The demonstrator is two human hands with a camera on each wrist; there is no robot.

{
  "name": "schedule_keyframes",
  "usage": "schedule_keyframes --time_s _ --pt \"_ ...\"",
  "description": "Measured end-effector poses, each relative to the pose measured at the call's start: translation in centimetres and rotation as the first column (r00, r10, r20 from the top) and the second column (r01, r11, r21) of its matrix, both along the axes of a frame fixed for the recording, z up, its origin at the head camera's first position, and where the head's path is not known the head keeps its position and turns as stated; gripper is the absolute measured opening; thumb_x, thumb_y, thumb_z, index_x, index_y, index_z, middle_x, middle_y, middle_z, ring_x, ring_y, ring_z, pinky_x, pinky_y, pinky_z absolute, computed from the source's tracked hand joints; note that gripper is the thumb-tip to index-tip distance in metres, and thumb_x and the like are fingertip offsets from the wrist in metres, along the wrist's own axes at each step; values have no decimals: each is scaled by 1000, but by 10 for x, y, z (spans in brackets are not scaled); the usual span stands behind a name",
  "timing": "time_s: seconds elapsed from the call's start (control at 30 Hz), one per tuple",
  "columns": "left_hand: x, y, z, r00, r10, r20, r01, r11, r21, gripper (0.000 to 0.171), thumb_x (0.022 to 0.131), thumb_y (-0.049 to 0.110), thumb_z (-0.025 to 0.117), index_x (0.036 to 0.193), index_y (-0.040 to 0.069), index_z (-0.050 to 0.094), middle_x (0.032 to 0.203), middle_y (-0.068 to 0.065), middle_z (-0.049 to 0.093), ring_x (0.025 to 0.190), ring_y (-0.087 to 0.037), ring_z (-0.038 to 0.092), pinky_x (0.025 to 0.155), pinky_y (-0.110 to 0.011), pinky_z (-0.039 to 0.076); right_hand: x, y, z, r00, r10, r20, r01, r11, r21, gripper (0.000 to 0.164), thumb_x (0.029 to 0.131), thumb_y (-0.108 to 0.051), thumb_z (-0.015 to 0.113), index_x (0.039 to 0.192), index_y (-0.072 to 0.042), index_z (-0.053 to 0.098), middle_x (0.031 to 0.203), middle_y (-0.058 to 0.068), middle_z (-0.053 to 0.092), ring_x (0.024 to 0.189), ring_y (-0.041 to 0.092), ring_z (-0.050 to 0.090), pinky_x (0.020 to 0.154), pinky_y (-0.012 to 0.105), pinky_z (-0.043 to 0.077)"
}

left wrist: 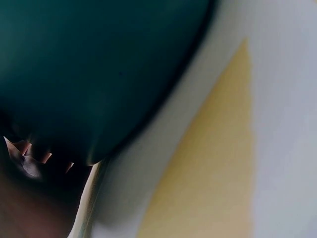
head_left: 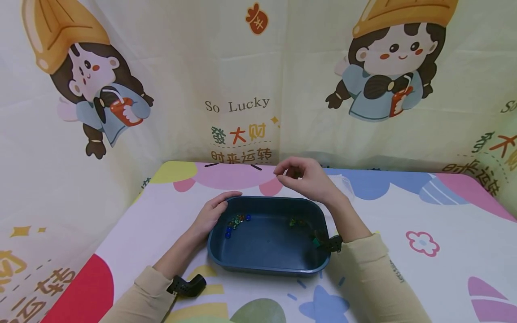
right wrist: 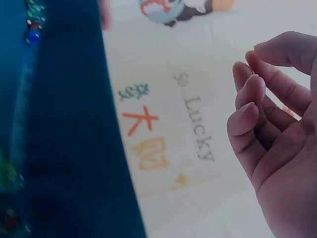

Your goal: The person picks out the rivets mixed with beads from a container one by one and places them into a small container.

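A dark blue plastic basin (head_left: 266, 270) stands on the table, with several small glass marbles (head_left: 228, 231), blue, green and amber, gathered along its left end. A few green and brown marbles (head_left: 296, 222) lie towards its right end. At the basin's far left corner my left hand (head_left: 212, 215) grips the rim, thumb on top and fingers along the outside. My right hand (head_left: 304, 177) is raised beyond the far rim, palm turned left. Its fingers curl loosely and the thumb tip meets the index fingertip; nothing shows between them in the right wrist view.
A clear, crumpled plastic piece (head_left: 343, 185) lies behind my right wrist. The patterned tablecloth (head_left: 404, 211) reaches back to a printed curtain (head_left: 177, 89). A black strap-on camera (head_left: 190, 285) sits at my left wrist, and another (head_left: 335, 243) overlaps the basin's right side.
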State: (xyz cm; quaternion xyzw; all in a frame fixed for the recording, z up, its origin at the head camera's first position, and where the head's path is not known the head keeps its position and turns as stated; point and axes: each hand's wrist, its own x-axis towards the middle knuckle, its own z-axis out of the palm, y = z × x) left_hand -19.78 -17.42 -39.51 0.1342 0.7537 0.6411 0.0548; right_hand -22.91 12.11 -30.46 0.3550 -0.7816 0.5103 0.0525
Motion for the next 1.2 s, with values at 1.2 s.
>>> schedule_keyframes --time_s 1.2 --pt "1 0 1 1000 2 -7 -2 1000 4 45 103 6 32 142 0 53 141 -19 56 124 -35 53 112 -51 35 -7 -46 -31 978 202 -45 -185 950 253 9 90 -4 69 98 -2 72 81 -4 65 66 11 55 63 29 51"
